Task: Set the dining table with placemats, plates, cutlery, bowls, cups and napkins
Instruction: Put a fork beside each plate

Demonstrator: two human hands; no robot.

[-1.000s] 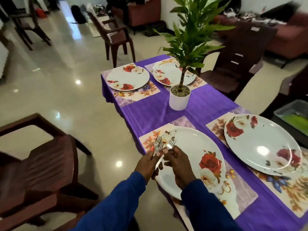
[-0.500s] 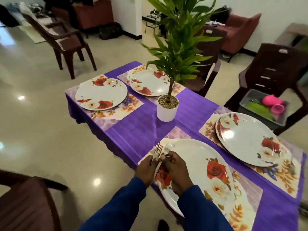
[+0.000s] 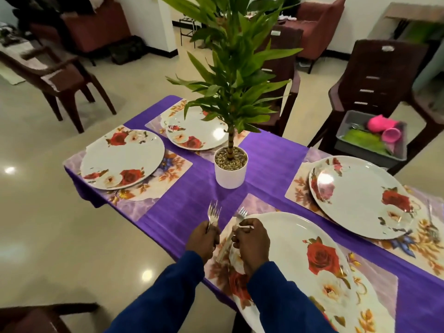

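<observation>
My left hand (image 3: 202, 239) grips a bunch of silver forks (image 3: 213, 212), tines up, over the purple tablecloth (image 3: 269, 155). My right hand (image 3: 251, 237) pinches a single fork (image 3: 241, 213) just left of the near floral plate (image 3: 310, 267), above its placemat (image 3: 254, 205). Three more floral plates sit on placemats: far left (image 3: 122, 158), far middle (image 3: 197, 128) and right (image 3: 358, 195). A fork (image 3: 431, 222) lies on the mat right of the right plate.
A potted plant in a white pot (image 3: 230, 168) stands mid-table. A grey bin (image 3: 374, 138) with pink cups and green cloth sits on a brown chair (image 3: 374, 75) at right. Other brown chairs stand at far left (image 3: 60, 75) and behind the table.
My view has swung right and up, bringing the bin and right chair into sight. My hands have drawn apart, the right one pulling one fork away from the bunch.
</observation>
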